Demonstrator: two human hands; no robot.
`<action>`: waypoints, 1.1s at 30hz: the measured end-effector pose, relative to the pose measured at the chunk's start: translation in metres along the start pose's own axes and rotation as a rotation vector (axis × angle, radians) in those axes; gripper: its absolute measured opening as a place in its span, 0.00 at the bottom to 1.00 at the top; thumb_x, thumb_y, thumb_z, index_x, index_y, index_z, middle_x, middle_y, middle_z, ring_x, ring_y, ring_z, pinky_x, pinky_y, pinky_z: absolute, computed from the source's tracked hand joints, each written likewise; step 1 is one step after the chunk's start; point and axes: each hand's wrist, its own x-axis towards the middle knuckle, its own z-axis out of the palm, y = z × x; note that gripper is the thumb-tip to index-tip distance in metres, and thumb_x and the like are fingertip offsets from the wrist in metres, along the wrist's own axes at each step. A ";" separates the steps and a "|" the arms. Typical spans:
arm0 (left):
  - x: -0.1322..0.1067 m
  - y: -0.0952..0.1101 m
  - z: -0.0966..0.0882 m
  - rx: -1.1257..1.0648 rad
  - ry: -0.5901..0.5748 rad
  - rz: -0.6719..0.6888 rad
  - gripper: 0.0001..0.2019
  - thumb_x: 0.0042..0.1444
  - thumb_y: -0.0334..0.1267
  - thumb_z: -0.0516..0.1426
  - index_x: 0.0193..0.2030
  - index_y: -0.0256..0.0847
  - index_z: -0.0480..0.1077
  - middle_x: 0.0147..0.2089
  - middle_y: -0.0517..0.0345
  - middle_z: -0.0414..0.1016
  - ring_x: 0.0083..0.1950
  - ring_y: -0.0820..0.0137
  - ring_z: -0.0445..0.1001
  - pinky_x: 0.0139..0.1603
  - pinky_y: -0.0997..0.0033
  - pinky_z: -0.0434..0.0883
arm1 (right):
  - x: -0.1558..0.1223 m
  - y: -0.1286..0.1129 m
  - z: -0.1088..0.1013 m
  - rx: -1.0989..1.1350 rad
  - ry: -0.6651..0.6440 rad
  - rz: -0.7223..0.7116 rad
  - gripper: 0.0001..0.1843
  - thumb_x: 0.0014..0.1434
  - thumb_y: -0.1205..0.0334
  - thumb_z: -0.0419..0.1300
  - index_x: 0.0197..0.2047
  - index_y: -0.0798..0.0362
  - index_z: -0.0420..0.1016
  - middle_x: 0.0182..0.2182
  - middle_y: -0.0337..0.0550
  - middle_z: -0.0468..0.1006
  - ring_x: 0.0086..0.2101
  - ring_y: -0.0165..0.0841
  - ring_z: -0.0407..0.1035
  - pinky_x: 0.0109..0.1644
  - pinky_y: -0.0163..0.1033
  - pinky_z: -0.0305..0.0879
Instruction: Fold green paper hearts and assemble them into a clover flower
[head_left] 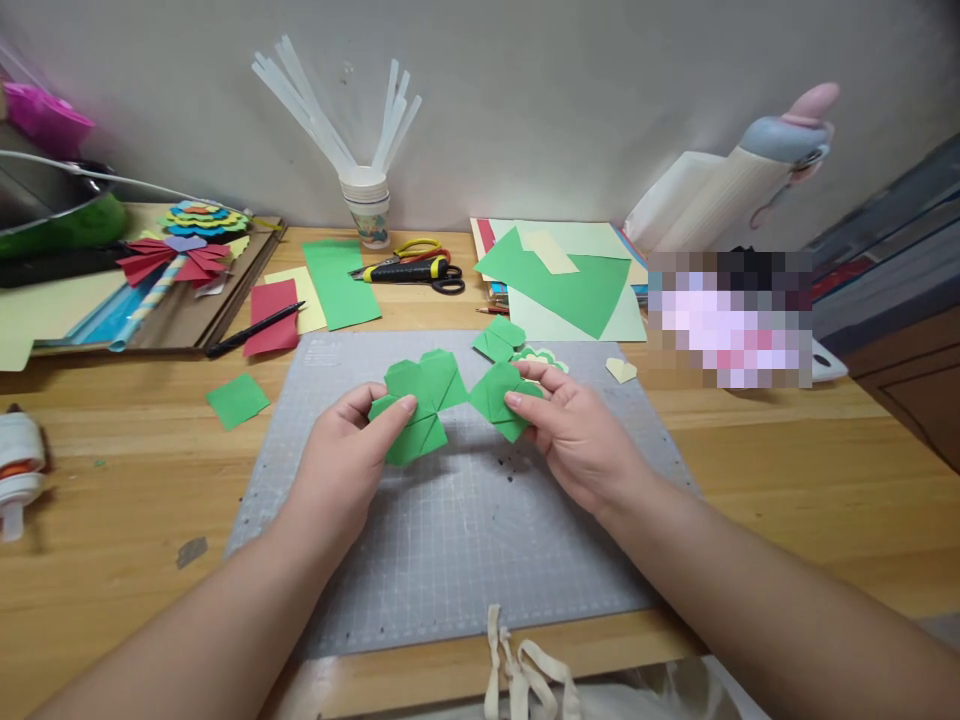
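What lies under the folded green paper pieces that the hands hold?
A grey cutting mat with a grid lies under them, on the wooden table. The left hand, right hand and folded green pieces hide the mat surface directly below.

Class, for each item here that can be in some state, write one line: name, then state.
Left hand: pinching the joined green paper hearts.
Right hand: pinching a single green paper heart.
Spare green heart: folded, lying on the cutting mat.
Black-handled scissors: closed, lying flat.
Paper cups: stacked, upright, holding white sticks.
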 end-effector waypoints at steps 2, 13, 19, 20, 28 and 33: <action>0.000 -0.001 0.000 -0.004 0.015 0.024 0.15 0.46 0.44 0.68 0.32 0.41 0.68 0.31 0.65 0.76 0.30 0.75 0.70 0.32 0.78 0.66 | 0.000 0.003 0.000 0.043 0.012 0.041 0.22 0.43 0.59 0.74 0.40 0.51 0.72 0.31 0.35 0.78 0.28 0.27 0.69 0.31 0.33 0.64; -0.008 -0.001 0.002 0.064 -0.095 0.037 0.12 0.47 0.40 0.69 0.27 0.41 0.70 0.25 0.69 0.70 0.27 0.80 0.65 0.28 0.83 0.63 | -0.001 0.014 -0.003 0.137 -0.047 0.148 0.14 0.51 0.60 0.71 0.35 0.53 0.70 0.29 0.36 0.78 0.26 0.27 0.71 0.32 0.34 0.69; -0.009 0.000 0.007 0.072 -0.130 -0.026 0.13 0.45 0.41 0.70 0.26 0.39 0.71 0.26 0.66 0.72 0.27 0.79 0.66 0.28 0.83 0.65 | -0.004 0.013 -0.002 0.177 -0.106 0.208 0.13 0.51 0.62 0.70 0.37 0.54 0.73 0.31 0.37 0.77 0.30 0.27 0.72 0.36 0.36 0.71; -0.009 0.000 0.007 0.071 -0.133 -0.023 0.12 0.45 0.41 0.69 0.26 0.39 0.72 0.26 0.66 0.73 0.27 0.79 0.67 0.28 0.83 0.65 | -0.004 0.013 -0.002 0.169 -0.123 0.214 0.13 0.51 0.61 0.70 0.37 0.55 0.73 0.31 0.38 0.76 0.31 0.28 0.72 0.37 0.36 0.71; -0.008 0.002 0.003 0.036 -0.125 0.000 0.09 0.48 0.40 0.68 0.28 0.42 0.74 0.26 0.67 0.73 0.28 0.78 0.69 0.30 0.83 0.66 | -0.001 0.007 -0.003 0.039 -0.089 0.112 0.14 0.49 0.57 0.71 0.31 0.53 0.72 0.27 0.34 0.70 0.27 0.25 0.62 0.27 0.31 0.58; -0.007 0.000 0.002 0.057 -0.158 -0.035 0.08 0.49 0.41 0.68 0.31 0.42 0.75 0.31 0.64 0.76 0.31 0.76 0.71 0.33 0.80 0.68 | 0.000 0.007 -0.003 0.004 -0.082 0.073 0.14 0.48 0.56 0.71 0.28 0.53 0.71 0.25 0.33 0.68 0.25 0.25 0.59 0.26 0.33 0.53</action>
